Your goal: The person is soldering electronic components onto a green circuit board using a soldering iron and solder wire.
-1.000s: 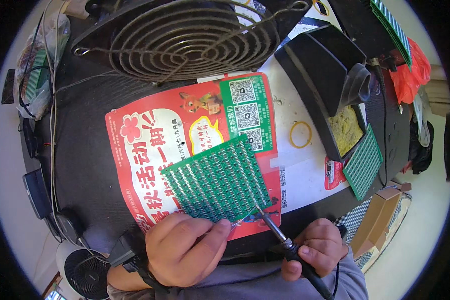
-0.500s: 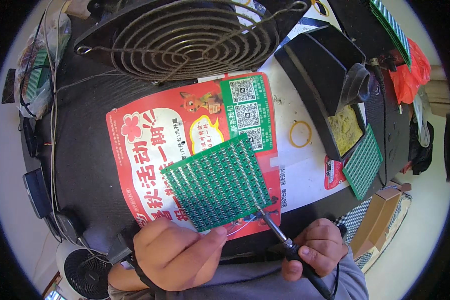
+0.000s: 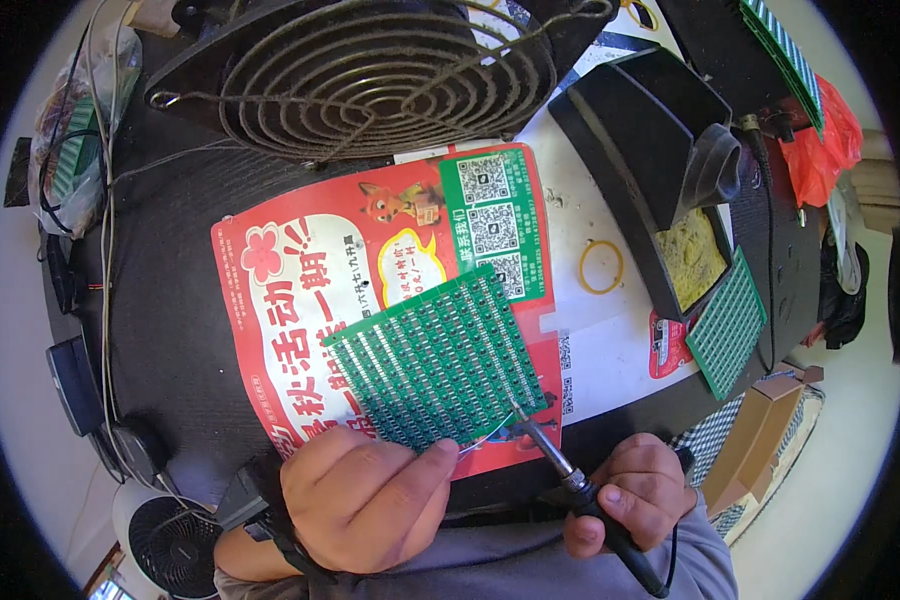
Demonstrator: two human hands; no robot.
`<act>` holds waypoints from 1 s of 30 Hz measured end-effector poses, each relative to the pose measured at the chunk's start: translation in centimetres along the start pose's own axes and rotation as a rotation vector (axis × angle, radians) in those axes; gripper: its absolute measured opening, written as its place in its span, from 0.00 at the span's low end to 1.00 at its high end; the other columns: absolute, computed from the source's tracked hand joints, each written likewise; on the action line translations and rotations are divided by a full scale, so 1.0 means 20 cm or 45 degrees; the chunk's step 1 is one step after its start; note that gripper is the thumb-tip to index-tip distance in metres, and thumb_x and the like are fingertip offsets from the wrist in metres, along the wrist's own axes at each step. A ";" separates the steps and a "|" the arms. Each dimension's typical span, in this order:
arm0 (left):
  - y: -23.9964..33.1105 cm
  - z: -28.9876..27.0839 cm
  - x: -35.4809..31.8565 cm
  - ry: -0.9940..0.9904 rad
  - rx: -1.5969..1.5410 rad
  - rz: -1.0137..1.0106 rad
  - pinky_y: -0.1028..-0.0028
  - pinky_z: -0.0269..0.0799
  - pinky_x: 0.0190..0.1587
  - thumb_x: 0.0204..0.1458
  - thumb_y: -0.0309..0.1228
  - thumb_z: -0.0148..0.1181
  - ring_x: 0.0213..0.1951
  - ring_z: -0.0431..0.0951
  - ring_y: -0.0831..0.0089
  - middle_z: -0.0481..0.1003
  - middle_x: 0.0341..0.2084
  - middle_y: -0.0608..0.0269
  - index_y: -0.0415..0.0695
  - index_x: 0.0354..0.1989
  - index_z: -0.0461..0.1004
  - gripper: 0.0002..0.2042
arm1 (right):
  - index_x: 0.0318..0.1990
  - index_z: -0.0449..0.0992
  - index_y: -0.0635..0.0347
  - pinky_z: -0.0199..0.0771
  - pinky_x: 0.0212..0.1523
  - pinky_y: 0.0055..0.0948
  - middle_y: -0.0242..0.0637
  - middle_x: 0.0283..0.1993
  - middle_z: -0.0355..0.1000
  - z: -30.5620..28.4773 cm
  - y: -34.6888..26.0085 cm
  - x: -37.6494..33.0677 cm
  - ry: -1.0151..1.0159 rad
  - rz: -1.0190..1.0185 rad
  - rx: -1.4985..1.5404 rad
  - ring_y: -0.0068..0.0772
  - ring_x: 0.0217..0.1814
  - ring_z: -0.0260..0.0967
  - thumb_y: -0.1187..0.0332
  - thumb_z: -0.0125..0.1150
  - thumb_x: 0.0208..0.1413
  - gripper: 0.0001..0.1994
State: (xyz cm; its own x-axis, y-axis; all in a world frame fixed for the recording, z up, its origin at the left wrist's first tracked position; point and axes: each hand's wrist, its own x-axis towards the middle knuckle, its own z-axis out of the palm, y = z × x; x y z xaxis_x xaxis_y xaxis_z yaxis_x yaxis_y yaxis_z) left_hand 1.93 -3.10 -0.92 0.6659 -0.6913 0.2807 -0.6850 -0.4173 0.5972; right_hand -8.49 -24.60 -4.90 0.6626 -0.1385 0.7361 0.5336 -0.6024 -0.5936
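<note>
Green circuit board [image 3: 440,365] lies just beyond left hand [image 3: 365,495], whose fingers pinch solder wire [image 3: 485,435]; right hand [image 3: 630,495] grips soldering iron [image 3: 570,475], tip at the board's near-right corner.

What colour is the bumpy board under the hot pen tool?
The board is green, covered in rows of tiny silver dots. The head view shows it best.

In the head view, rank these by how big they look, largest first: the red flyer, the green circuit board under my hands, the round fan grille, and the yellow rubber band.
1. Fan grille, though fisheye bending near the rim makes its lead over the flyer unsure
2. Red flyer
3. Green circuit board
4. Yellow rubber band, plainly smallest
</note>
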 end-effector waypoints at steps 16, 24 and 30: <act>-0.03 0.02 -0.01 -0.020 0.007 0.114 0.78 0.60 0.20 0.34 0.21 0.67 0.18 0.65 0.76 0.69 0.18 0.69 0.37 0.35 0.80 0.15 | 0.30 0.72 0.63 0.60 0.15 0.24 0.30 0.17 0.63 -0.03 0.00 -0.02 -0.009 0.006 0.073 0.26 0.16 0.58 0.68 0.68 0.40 0.12; -0.04 0.02 -0.01 -0.014 -0.004 0.120 0.78 0.60 0.20 0.33 0.21 0.67 0.18 0.65 0.76 0.69 0.19 0.68 0.37 0.35 0.80 0.15 | 0.31 0.72 0.63 0.59 0.14 0.24 0.31 0.19 0.63 -0.03 0.00 -0.01 -0.041 0.069 0.107 0.26 0.16 0.58 0.69 0.66 0.41 0.11; -0.04 0.02 -0.01 -0.019 -0.015 0.139 0.78 0.60 0.20 0.33 0.21 0.67 0.18 0.65 0.76 0.69 0.19 0.68 0.37 0.34 0.80 0.15 | 0.33 0.71 0.63 0.59 0.13 0.25 0.31 0.19 0.64 -0.05 0.01 -0.02 -0.044 0.105 0.147 0.26 0.17 0.59 0.68 0.66 0.43 0.12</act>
State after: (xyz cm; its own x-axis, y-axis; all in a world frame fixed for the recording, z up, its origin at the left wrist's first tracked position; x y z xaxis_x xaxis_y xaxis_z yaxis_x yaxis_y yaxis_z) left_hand 2.26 -2.91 -1.66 0.5830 -0.7410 0.3333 -0.7495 -0.3320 0.5728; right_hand -9.19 -25.47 -4.90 0.7233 -0.1557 0.6727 0.5319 -0.4956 -0.6866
